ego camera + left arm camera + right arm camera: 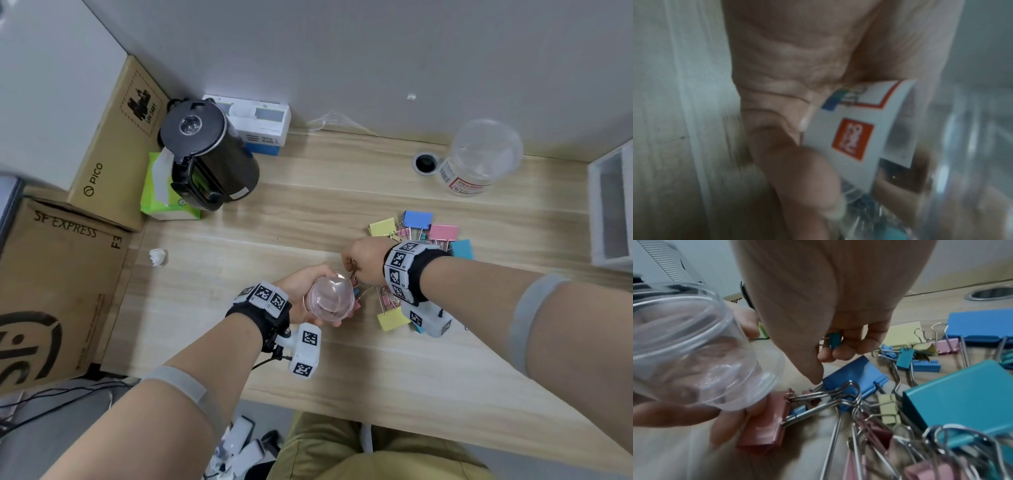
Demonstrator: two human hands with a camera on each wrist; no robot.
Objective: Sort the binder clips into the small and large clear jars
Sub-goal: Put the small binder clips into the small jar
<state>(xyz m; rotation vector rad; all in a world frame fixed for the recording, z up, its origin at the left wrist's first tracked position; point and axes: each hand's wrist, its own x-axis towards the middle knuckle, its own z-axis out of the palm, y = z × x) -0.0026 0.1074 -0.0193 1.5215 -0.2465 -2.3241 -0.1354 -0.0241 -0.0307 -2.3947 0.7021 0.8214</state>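
Note:
My left hand (308,291) grips the small clear jar (329,297) just above the desk, its open mouth tilted toward my right hand. In the right wrist view the small jar (694,345) looks empty. My right hand (363,262) sits close beside the jar's rim and pinches a small teal binder clip (834,340) in its curled fingers. A heap of binder clips (421,229), large and small, in pink, blue, yellow and teal, lies under and behind that hand. The large clear jar (479,157) lies on its side at the back right.
A black kettle (205,154), a green tissue pack (161,192) and cardboard boxes (58,274) crowd the left side. A white tissue box (260,126) stands against the wall. White drawers (613,205) stand at the right edge. A cable hole (425,163) is near the large jar.

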